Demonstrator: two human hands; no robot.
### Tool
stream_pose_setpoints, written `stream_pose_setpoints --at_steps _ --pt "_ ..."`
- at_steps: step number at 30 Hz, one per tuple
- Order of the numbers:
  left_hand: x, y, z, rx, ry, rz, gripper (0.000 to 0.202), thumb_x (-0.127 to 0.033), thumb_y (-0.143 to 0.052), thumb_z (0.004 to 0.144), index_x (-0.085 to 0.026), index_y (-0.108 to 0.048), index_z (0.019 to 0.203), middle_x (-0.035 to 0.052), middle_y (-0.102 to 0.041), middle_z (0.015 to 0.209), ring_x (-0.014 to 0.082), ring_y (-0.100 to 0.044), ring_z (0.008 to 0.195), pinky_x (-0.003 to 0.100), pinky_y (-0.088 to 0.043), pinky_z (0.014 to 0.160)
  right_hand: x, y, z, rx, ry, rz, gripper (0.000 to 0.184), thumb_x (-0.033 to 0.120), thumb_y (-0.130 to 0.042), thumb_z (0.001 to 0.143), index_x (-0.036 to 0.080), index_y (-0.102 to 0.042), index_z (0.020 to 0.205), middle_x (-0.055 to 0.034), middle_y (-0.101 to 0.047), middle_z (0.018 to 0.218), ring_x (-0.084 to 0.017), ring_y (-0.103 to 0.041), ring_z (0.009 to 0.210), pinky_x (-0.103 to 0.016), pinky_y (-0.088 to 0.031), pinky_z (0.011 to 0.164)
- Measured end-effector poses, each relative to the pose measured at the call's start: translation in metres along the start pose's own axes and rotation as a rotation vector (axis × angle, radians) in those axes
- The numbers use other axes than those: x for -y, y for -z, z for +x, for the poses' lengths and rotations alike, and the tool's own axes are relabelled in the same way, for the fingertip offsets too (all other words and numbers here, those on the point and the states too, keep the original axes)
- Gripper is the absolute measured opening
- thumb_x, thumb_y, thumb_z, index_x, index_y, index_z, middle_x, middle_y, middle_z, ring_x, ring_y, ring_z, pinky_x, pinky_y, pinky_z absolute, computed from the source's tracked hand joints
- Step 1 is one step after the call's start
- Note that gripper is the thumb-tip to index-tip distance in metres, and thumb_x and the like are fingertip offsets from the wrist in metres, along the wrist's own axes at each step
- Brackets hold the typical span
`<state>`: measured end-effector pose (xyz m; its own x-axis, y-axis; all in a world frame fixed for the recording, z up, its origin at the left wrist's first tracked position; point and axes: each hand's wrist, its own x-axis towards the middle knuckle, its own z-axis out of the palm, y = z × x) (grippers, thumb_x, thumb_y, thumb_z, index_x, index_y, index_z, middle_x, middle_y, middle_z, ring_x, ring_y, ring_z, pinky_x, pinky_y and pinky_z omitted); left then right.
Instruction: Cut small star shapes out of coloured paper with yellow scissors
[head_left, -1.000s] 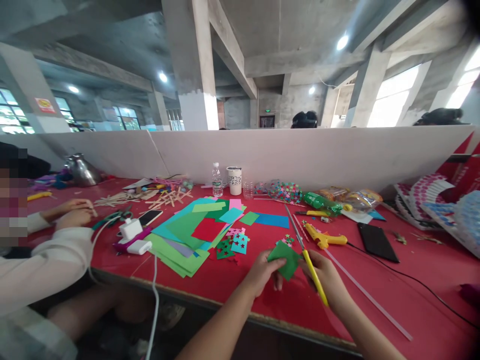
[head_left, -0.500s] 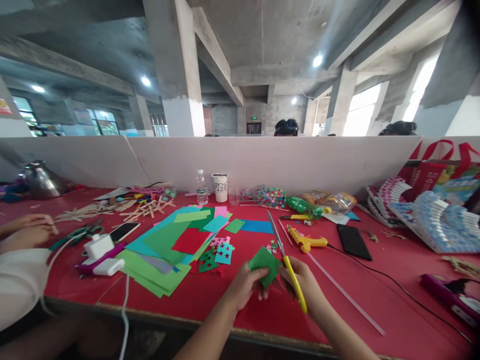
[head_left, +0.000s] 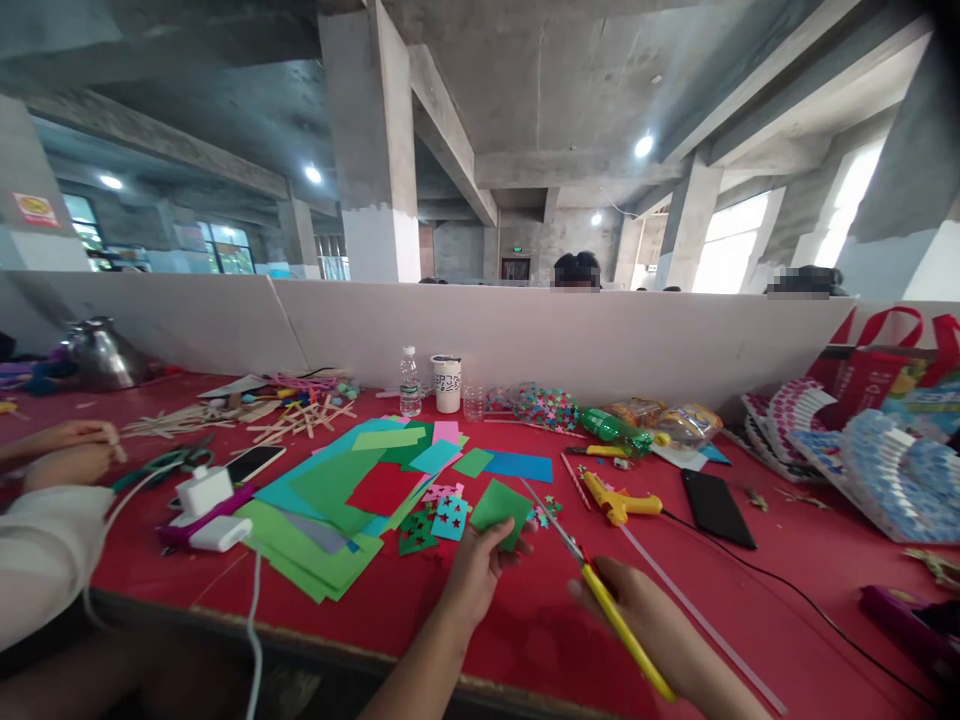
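Note:
My left hand (head_left: pixel 480 560) pinches a small green paper piece (head_left: pixel 501 510) between thumb and fingers, held up over the red table (head_left: pixel 517 630). To its right, my right hand (head_left: pixel 630 605) grips yellow-handled scissors (head_left: pixel 600 590). Their blades point up and left, close to the green paper but apart from it, and look nearly closed. Left of my left hand lie a light blue sheet with star-shaped holes (head_left: pixel 450 516) and a dark green one (head_left: pixel 418 533). Loose small stars (head_left: pixel 546 512) lie behind the blades.
Coloured paper sheets (head_left: pixel 330 500) spread to the left, near a power strip (head_left: pixel 196 515). A yellow glue gun (head_left: pixel 622 500) with a black cable and a black phone (head_left: pixel 718 508) lie right. Bottles and a white cup (head_left: pixel 447 385) line the partition. Another person's hands (head_left: pixel 71 455) are far left.
My hands have moved apart. The green paper shifted left with my left hand, while the scissors moved right and down, away from it. The camera view has shifted slightly.

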<state>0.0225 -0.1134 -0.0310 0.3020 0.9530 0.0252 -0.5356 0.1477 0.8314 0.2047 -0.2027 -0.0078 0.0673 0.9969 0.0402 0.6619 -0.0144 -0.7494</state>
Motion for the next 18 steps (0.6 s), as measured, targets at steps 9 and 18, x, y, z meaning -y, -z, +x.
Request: stream_pose_setpoints --at_steps 9,18 --pt "-0.001 0.002 0.001 -0.074 0.032 -0.122 0.021 -0.021 -0.075 0.066 -0.013 -0.062 0.08 0.0068 -0.072 0.069 0.012 -0.062 0.048 0.017 -0.042 0.041 -0.001 -0.005 -0.001 0.011 -0.069 -0.176 0.048 0.061 -0.051 0.078 0.021 -0.042 0.054 0.0032 -0.039 0.047 -0.012 -0.033 0.044 -0.024 -0.017 0.045" --pt "0.001 0.001 -0.002 -0.024 0.058 -0.066 0.018 -0.024 -0.075 0.065 -0.013 -0.061 0.071 0.0013 -0.064 0.055 0.0063 -0.051 0.04 0.016 -0.032 0.038 0.001 -0.01 -0.001 0.023 -0.043 -0.125 0.042 0.056 -0.057 0.076 0.02 -0.043 0.059 0.0043 -0.039 0.053 -0.011 -0.033 0.049 -0.024 -0.019 0.047"
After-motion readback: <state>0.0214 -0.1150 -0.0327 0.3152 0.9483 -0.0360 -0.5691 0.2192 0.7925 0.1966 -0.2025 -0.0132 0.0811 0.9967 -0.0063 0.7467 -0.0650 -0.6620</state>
